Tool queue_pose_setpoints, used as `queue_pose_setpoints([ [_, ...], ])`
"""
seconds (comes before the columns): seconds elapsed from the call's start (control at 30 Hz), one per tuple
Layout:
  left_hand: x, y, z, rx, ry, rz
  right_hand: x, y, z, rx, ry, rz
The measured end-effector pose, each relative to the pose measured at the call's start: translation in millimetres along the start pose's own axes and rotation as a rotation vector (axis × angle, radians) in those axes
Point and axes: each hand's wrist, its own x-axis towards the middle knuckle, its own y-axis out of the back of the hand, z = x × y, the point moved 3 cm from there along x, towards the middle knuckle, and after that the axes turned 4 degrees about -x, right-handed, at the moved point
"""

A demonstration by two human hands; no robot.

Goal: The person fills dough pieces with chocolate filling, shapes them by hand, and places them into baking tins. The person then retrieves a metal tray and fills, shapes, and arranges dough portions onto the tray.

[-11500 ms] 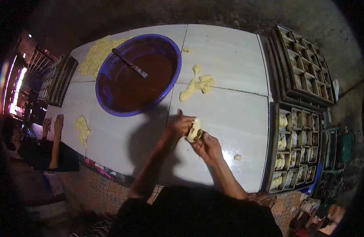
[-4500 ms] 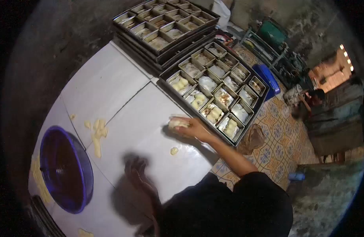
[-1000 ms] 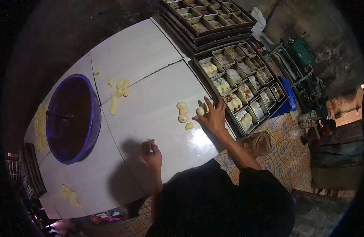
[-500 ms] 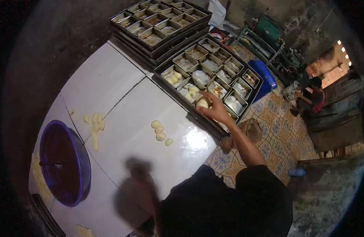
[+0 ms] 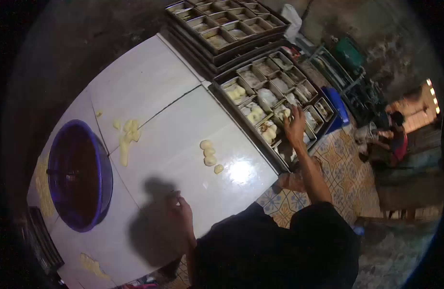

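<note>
My right hand reaches over a dark tray of rectangular baking tins. Its fingertips are closed at a pale dough piece in a tin of the second row; the fingers partly hide it. Dough pieces also lie in near-side tins, including dough and dough. Low over the white table, my left hand is in shadow with thumb and fingers curled together. A light spot shows at its fingertips, too small to name. A short row of dough balls lies between the hands, beside a smaller dough piece.
A purple basin stands at the left of the white-tiled table. Dough scraps lie near it. More tin trays are stacked at the back. A person sits by green machinery on the right.
My right hand has moved from a near-side tin, where dough now lies, to a tin farther in. My left hand has come into view over the table. The camera view has shifted.
</note>
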Motion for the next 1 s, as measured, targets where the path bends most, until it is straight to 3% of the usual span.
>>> queue_pose_setpoints([
  [0.07,0.5,-3.1,-7.1,0.037,-0.161,0.042,-3.4,21.0,-30.2,0.424,-0.07,0.004],
  [0.1,-4.3,-5.1,-8.2,0.031,-0.054,0.039,-7.0,29.9,-58.2,0.45,-0.068,-0.018],
  [0.13,1.6,0.9,3.3,-0.031,-0.061,0.027,-18.4,26.1,-83.4,0.668,-0.052,-0.09],
  [0.17,-3.1,-4.8,-10.0,-0.018,-0.023,0.062,-33.6,14.3,-109.8,0.744,-0.118,-0.286],
  [0.2,-7.1,-16.7,-25.8,-0.011,0.007,0.092,-35.7,26.6,-148.8,0.724,0.169,-0.417],
  [0.23,-8.3,-22.2,-33.1,0.017,-0.087,0.147,-47.1,30.3,-179.3,0.754,0.231,-0.491],
  [0.27,-9.7,-25.7,-40.3,0.039,-0.18,0.201,-67.9,0.4,-199.7,0.645,0.146,-0.679],
  [0.3,-11.1,-25.6,-43.6,0.056,-0.277,0.253,-72.2,18.0,-228.2,0.456,0.137,-0.803],
  [0.33,-10.2,-22.3,-42.9,0.013,-0.255,0.195,-73.5,38.0,-252.9,0.47,0.164,-0.865],
  [0.4,-9.1,-16.9,-35.3,0.006,-0.224,0.15,-101.3,-5.0,-269.4,0.313,0.322,-0.649],
  [0.47,-8.3,-11.1,-29.5,0.032,-0.206,0.127,-105.8,-43.4,-268.3,0.378,0.325,-0.681],
  [0.53,-9.6,-7.6,-24.8,0.073,-0.19,0.105,-83.3,-42.1,-249.6,0.729,0.22,-0.843],
  [0.57,-9.7,-7.4,-23.0,0.086,-0.183,0.096,-71.9,-36.0,-233.6,1.098,-0.041,-1.05],
  [0.6,-8.6,-6.8,-22.4,0.1,-0.173,0.09,-56.1,-26.4,-219.5,1.26,-0.175,-1.017],
  [0.63,-8.0,-6.4,-21.4,0.12,-0.161,0.077,-34.2,-8.5,-199.8,1.229,-0.262,-0.976],
  [0.67,-8.1,-5.6,-20.1,0.136,-0.153,0.066,-14.6,-14.6,-175.5,1.378,-0.265,-0.825],
  [0.73,-7.2,-5.6,-17.3,0.148,-0.14,0.06,39.7,23.2,-132.7,1.163,-0.221,-0.733],
  [0.8,-7.8,-8.2,-17.1,0.136,-0.137,0.06,86.4,-9.5,-76.4,0.928,-0.004,-0.539],
  [0.9,-8.0,-12.5,-24.2,0.085,-0.142,0.077,132.1,-40.7,-35.6,0.534,0.233,-0.446],
  [0.97,-5.5,-17.7,-26.8,0.057,-0.133,0.095,134.4,-56.6,-31.6,0.55,-0.009,-0.722],
  [1.0,-2.8,-16.1,-20.7,0.049,-0.159,0.085,128.8,-79.1,-26.8,0.459,0.114,-0.64],
])
